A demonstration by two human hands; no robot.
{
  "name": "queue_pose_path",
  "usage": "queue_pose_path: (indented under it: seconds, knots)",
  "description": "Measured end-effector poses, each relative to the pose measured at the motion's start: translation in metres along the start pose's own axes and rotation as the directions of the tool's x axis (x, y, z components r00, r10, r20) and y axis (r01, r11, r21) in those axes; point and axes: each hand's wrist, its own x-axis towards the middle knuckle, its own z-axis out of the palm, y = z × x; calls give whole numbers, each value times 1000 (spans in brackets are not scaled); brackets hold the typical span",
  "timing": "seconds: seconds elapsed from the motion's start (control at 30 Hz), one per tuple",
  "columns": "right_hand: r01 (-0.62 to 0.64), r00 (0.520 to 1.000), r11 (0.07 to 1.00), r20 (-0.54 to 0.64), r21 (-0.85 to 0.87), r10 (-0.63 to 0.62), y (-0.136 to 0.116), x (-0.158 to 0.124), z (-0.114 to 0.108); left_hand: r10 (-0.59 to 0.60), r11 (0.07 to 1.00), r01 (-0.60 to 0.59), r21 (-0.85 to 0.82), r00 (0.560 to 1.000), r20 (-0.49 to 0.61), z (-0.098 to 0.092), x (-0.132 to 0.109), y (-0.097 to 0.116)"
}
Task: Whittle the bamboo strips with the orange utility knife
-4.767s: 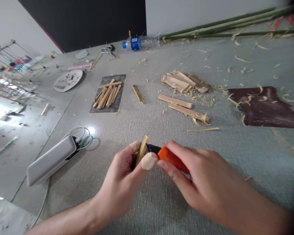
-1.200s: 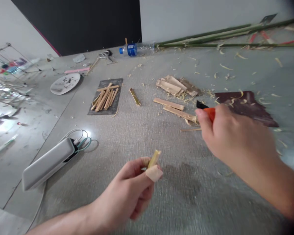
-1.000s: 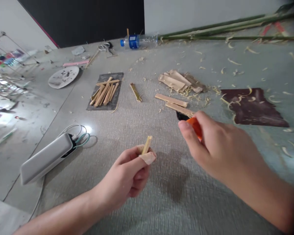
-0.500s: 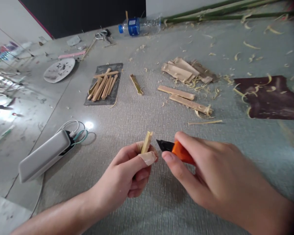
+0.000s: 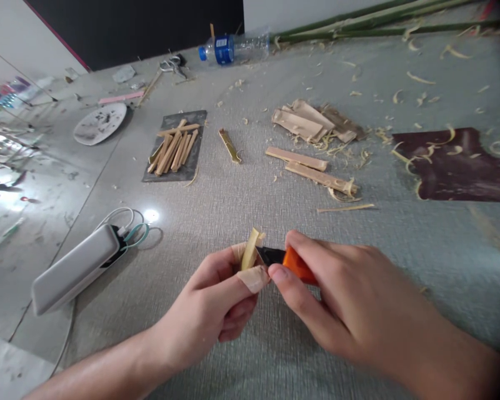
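Between the thumb and fingers of my left hand (image 5: pixel 227 291) stands a short bamboo strip (image 5: pixel 250 251), its upper end sticking up. Tape wraps the thumb and a finger of that hand. My right hand (image 5: pixel 337 294) is closed round an orange utility knife (image 5: pixel 300 266). The knife's black blade (image 5: pixel 270 255) points left, its tip at the right side of the strip, close to the left thumb. Whether the blade is cutting in cannot be seen. Beyond the hands lie two flat bamboo pieces (image 5: pixel 306 176) and a thin sliver (image 5: pixel 345 208).
Cut sticks (image 5: pixel 173 150) lie on a dark sheet (image 5: pixel 195 125), beside a single bamboo piece (image 5: pixel 230 146). A power bank (image 5: pixel 77 266) with cables sits at left. Farther off are a plate (image 5: pixel 116 116), a plastic bottle (image 5: pixel 248 47), green bamboo stalks (image 5: pixel 345 28), and brown sandpaper-like sheet (image 5: pixel 458 175).
My right hand has moved left with the utility knife, bringing the blade to the bamboo strip. The strip has turned slightly in my left hand.
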Motion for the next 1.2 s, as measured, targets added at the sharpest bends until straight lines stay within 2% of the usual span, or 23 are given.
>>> queue_pose_path:
  seconds: [0.3, 0.43, 0.53, 0.63, 0.8, 1.03, 1.2]
  knots:
    - [11, 1000, 1000, -4, -15, -11, 1, 0, -1, 34, 999, -34, 2, 999, 20, -1, 0, -2]
    - [45, 998, 997, -43, -69, -48, 2, 0, 1, 144, 974, -141, 176, 990, -7, 2, 0, -5]
    - [48, 995, 993, -82, -109, -57, 1, -1, 4, 204, 934, -178, 310, 978, -53, 6, 1, -6]
    - [53, 991, 993, -113, -107, -65, -1, -2, 5, 239, 908, -201, 369, 969, -60, 8, 0, -6]
    - [64, 988, 992, -130, -111, -78, -1, -2, 4, 260, 897, -218, 385, 964, -59, 8, -3, -5]
    - [53, 995, 995, -85, -79, -60, -2, -2, 1, 244, 908, -202, 366, 967, -71, 7, -3, -5]
    - [46, 997, 996, -53, -75, -50, -3, -3, 1, 268, 887, -212, 411, 960, -82, 5, -2, -7]
